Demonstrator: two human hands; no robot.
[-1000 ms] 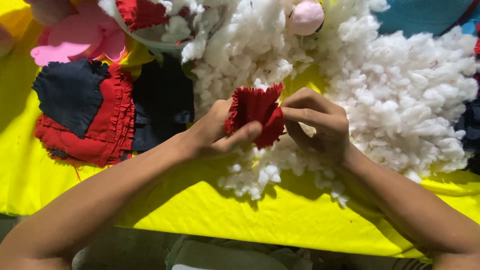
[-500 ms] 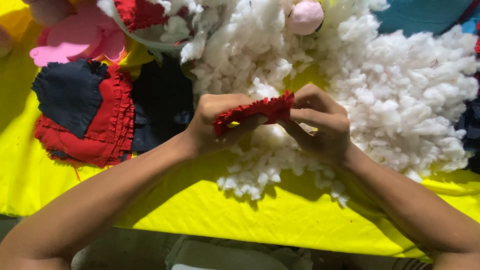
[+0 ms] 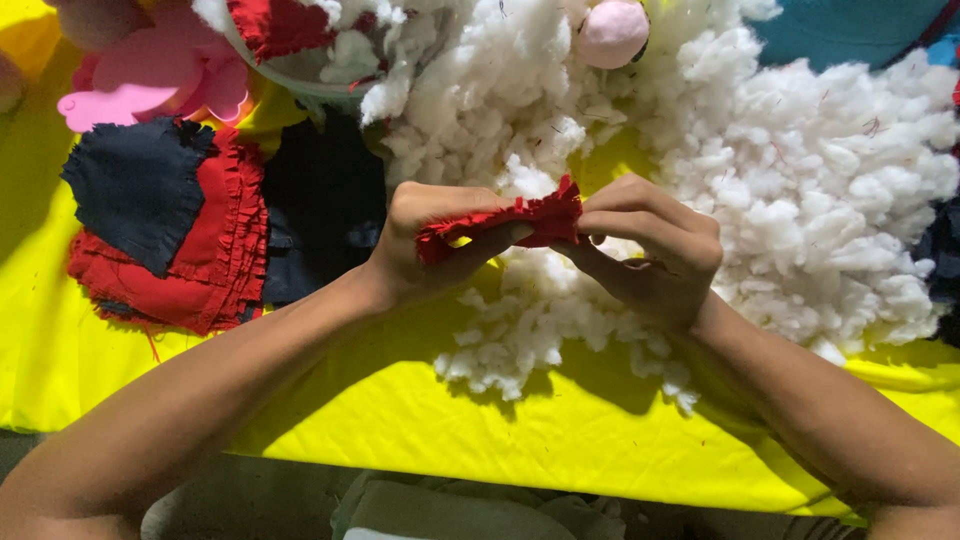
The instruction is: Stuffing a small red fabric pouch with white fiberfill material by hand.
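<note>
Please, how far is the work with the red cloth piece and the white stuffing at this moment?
Done, it seems: one pink stuffed ball lies among the fluff. In hand: the left hand and right hand pinch one red cloth piece between them, edge-on; whether it holds filling cannot be seen. Left: a big pile of white stuffing and a stack of red and dark cloth pieces lie untouched on the yellow sheet.

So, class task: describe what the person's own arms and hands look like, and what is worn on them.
Both forearms are bare with no sleeves in view. The left hand and right hand wear no gloves; no rings, watch or bracelets show. Fingernails look short and unpainted.
</note>
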